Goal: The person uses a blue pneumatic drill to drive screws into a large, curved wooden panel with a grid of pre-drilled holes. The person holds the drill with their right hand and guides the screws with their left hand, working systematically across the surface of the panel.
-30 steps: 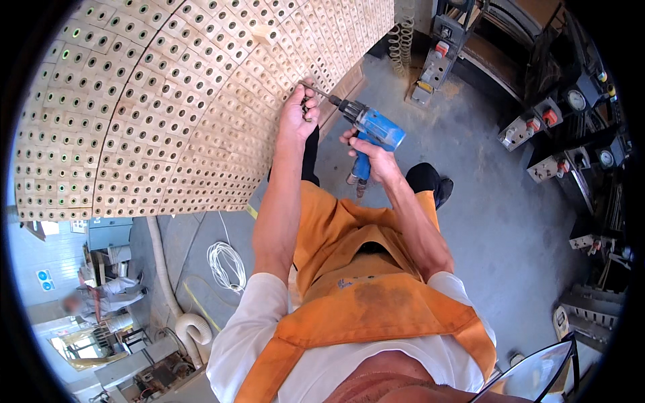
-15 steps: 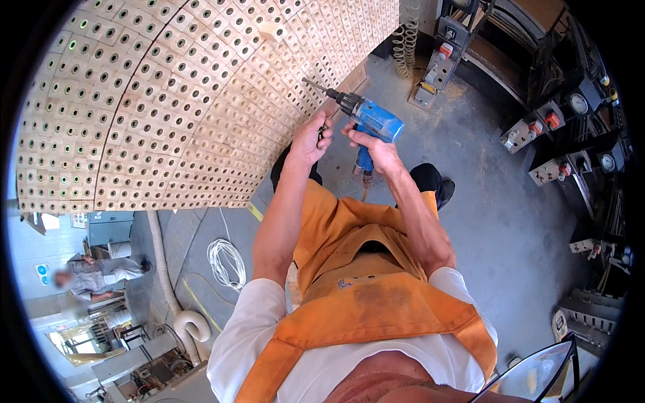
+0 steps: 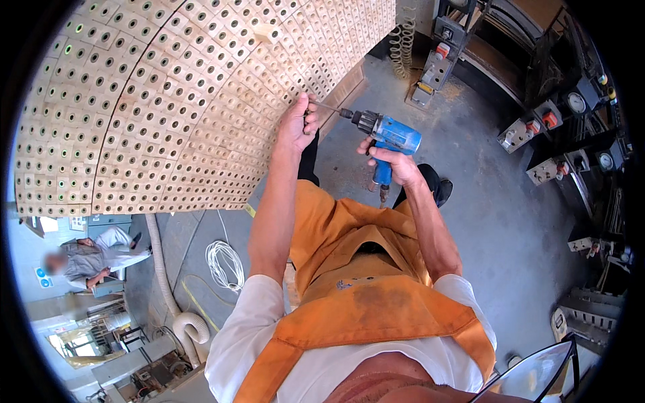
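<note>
A large curved wall of pale wooden blocks [image 3: 168,114], each with a round hole, fills the upper left. My left hand [image 3: 297,122] is raised against its lower right edge, fingers pinched at the tip of a long drill bit. My right hand [image 3: 393,163] grips the handle of a blue power drill [image 3: 390,134], which points left at the blocks. One block [image 3: 267,32] sticks out from the wall higher up.
Grey concrete floor [image 3: 497,208] lies below. A coiled white cable [image 3: 225,265] and a ribbed hose [image 3: 181,322] lie at lower left. Another person [image 3: 101,255] sits far left. Grey boxes with gauges and switches [image 3: 551,121] line the right. A coiled hose [image 3: 403,40] hangs at top.
The drill has shifted right and a little down along the wall's edge. My left hand moved from beside the chuck up to the bit's tip at the blocks.
</note>
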Action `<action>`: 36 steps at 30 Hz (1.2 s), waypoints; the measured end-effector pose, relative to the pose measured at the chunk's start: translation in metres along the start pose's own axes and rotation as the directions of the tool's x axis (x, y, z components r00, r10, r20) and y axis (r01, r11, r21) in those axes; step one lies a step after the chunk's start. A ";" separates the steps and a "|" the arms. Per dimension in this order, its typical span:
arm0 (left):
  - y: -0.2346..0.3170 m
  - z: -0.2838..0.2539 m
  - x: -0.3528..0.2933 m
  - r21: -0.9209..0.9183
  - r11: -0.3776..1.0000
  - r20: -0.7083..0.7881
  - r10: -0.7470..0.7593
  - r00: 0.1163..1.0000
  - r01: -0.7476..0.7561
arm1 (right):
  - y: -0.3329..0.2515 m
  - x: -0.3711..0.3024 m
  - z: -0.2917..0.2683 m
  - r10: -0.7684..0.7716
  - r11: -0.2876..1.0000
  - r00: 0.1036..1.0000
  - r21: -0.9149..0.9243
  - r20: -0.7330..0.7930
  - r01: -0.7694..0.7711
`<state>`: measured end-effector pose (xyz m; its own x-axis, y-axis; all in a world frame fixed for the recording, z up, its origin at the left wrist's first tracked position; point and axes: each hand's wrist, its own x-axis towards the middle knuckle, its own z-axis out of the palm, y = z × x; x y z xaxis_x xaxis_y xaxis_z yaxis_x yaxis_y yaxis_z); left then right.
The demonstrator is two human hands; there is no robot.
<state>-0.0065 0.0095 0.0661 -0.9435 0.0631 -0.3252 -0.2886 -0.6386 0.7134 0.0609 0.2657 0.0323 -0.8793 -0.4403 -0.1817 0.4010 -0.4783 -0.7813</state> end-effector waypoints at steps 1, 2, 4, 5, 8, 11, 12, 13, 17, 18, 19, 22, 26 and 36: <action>-0.001 0.001 0.001 0.063 0.998 0.007 -0.016 1.000 0.015 | 0.000 -0.002 -0.006 0.003 1.000 1.000 0.008 -0.008 -0.003; -0.001 0.004 0.001 0.126 0.992 0.014 -0.032 0.999 0.030 | 0.001 -0.003 -0.012 0.007 1.000 1.000 0.017 -0.016 -0.007; 0.000 0.007 0.003 0.209 0.977 0.010 -0.041 0.999 0.038 | 0.003 -0.004 -0.015 -0.012 1.000 1.000 -0.009 -0.024 0.012; 0.000 0.008 0.005 0.229 0.973 0.003 -0.039 0.999 0.037 | 0.005 -0.004 -0.016 -0.035 0.999 0.999 -0.041 -0.030 0.033; -0.001 0.014 0.013 0.215 0.976 -0.017 -0.035 0.999 0.038 | 0.008 -0.004 -0.006 -0.094 0.991 0.994 -0.099 -0.064 0.087; -0.002 0.020 0.027 0.071 0.997 0.020 -0.008 1.000 0.007 | 0.013 0.006 0.008 -0.143 0.987 0.986 -0.089 -0.090 0.135; -0.001 0.022 0.032 0.008 1.000 0.042 0.009 0.999 -0.009 | 0.012 0.013 0.013 -0.145 0.988 0.984 -0.062 -0.102 0.139; 0.001 0.023 0.037 -0.018 1.000 0.056 0.022 0.998 -0.021 | 0.012 0.019 0.018 -0.147 0.989 0.983 -0.034 -0.114 0.144; 0.003 0.025 0.043 -0.078 0.996 0.037 0.050 0.998 -0.047 | 0.004 0.037 0.032 -0.118 0.991 0.986 0.055 -0.119 0.125; 0.000 0.024 0.043 -0.092 0.994 0.028 0.057 0.998 -0.054 | -0.001 0.034 0.034 -0.113 0.993 0.983 0.028 -0.147 0.118; -0.002 0.023 0.042 -0.105 0.993 0.019 0.064 0.998 -0.062 | 0.000 0.036 0.033 -0.124 0.992 0.983 0.003 -0.137 0.126; -0.006 0.016 0.039 0.049 0.998 0.009 -0.032 0.999 0.032 | -0.002 0.043 0.030 -0.146 0.988 0.982 -0.070 -0.118 0.139; -0.032 0.016 0.018 0.076 0.991 -0.011 -0.105 0.994 0.106 | -0.003 0.043 0.024 -0.148 0.982 0.980 -0.137 -0.135 0.130; -0.052 -0.012 -0.022 0.214 0.959 0.035 -0.199 0.979 0.187 | -0.008 0.045 0.032 -0.170 0.984 0.978 -0.076 -0.120 0.161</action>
<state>0.0309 0.0322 0.0289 -0.8726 0.2157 -0.4383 -0.4876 -0.4368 0.7559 0.0263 0.2249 0.0492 -0.9590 -0.2581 -0.1171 0.2332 -0.4836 -0.8436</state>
